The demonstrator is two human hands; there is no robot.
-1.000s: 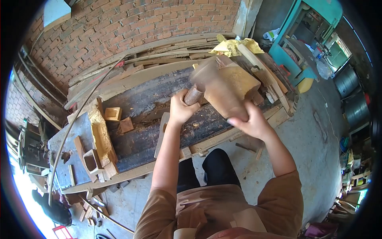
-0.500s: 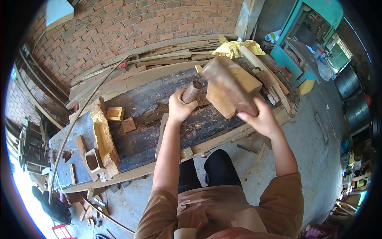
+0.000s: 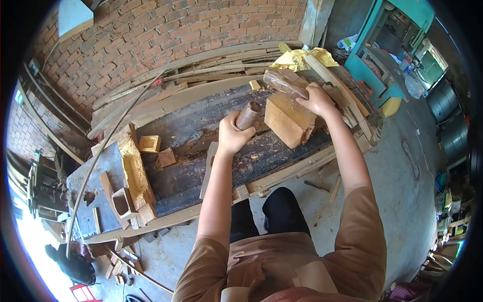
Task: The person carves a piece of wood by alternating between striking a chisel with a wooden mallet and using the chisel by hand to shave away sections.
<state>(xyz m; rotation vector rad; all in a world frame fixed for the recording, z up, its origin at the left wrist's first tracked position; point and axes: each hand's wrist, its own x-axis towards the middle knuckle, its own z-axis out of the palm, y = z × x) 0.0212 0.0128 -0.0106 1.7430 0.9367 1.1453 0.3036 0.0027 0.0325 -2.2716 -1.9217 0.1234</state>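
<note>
My left hand (image 3: 230, 135) is closed round a short round wooden handle (image 3: 250, 115), held upright over the dark workbench (image 3: 201, 176). Just right of it a big wooden block (image 3: 288, 121) with a pale cut face and a dark upper side stands on the bench. My right hand (image 3: 316, 99) grips the block's far upper edge. What the handle ends in is hidden by my hand.
Small open wooden boxes (image 3: 150, 143) and a hollowed trough piece (image 3: 135, 173) lie on the bench's left part. Planks are stacked along the brick wall (image 3: 166, 35). A yellow bag (image 3: 302, 58) and a teal machine (image 3: 382, 60) stand at the right; wood scraps litter the floor.
The block was held up in the air by its near end; now it is lower and turned, and my right hand has shifted to its far top edge. My left hand barely moved.
</note>
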